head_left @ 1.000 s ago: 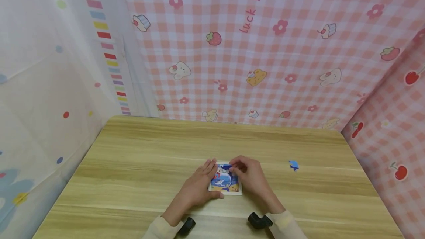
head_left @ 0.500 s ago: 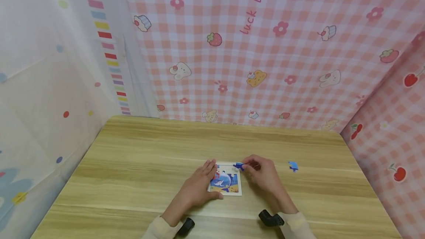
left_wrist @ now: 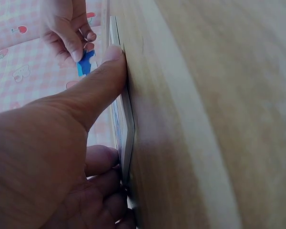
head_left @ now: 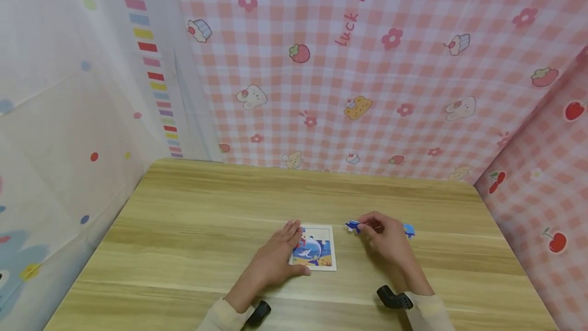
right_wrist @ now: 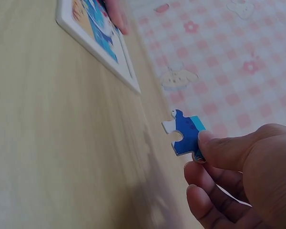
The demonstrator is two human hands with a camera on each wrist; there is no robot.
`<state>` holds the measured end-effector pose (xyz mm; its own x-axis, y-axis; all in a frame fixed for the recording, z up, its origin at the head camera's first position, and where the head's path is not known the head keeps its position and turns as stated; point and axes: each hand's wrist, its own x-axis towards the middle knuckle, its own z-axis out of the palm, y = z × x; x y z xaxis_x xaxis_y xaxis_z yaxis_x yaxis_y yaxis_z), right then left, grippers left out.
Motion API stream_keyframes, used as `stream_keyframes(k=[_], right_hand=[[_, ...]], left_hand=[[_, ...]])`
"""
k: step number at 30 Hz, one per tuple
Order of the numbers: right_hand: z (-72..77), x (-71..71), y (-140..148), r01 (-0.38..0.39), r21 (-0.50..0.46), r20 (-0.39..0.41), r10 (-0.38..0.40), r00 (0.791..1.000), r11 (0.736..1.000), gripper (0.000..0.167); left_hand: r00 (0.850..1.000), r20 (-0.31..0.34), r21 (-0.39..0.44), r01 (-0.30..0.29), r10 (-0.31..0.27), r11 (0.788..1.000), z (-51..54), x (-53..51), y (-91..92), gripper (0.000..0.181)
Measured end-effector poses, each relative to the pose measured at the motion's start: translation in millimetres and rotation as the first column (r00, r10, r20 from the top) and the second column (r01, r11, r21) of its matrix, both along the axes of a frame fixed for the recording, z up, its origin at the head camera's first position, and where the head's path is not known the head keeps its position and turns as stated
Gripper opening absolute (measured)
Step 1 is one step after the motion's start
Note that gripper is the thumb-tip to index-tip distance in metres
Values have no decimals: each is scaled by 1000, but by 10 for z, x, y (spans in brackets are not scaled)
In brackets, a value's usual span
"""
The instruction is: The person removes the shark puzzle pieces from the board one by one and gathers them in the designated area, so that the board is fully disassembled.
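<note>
In the head view, a square jigsaw puzzle in a white frame lies on the table, its picture partly filled and its top part white. My left hand rests along its left side, fingers laid out straight and thumb against the near edge. Thumb and fingers of my right hand pinch a dark blue puzzle piece with a light blue edge, held apart from the frame on its right. Another blue puzzle piece lies behind the right hand, partly covered by it.
The wooden table reaches back to a pink checked curtain. White cloth hangs on the left, and more checked cloth with cherries on the right. Black wrist devices sit near both cuffs.
My right hand has lifted the dark blue piece from the puzzle's upper right and carried it to the right, baring white there. My left hand has stayed in place.
</note>
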<state>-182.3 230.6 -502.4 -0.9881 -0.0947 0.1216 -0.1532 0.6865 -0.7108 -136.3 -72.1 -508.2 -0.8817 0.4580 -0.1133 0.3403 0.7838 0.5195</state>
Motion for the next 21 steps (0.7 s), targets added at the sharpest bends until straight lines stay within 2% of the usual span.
stream_keyframes(k=[6, 15, 21], right_hand=[[31, -18, 211, -1, 1, -17, 1, 1000, 1000, 6], [37, -46, 496, 13, 75, -40, -10, 999, 997, 5], [35, -49, 626, 21, 91, -34, -18, 999, 996, 5]], left_hand=[[1000, -1, -2, 3, -3, 1000, 12, 7, -4, 100], [1000, -1, 1, 4, -4, 1000, 23, 12, -9, 101], [1000, -3, -8, 5, -5, 1000, 12, 18, -16, 102]])
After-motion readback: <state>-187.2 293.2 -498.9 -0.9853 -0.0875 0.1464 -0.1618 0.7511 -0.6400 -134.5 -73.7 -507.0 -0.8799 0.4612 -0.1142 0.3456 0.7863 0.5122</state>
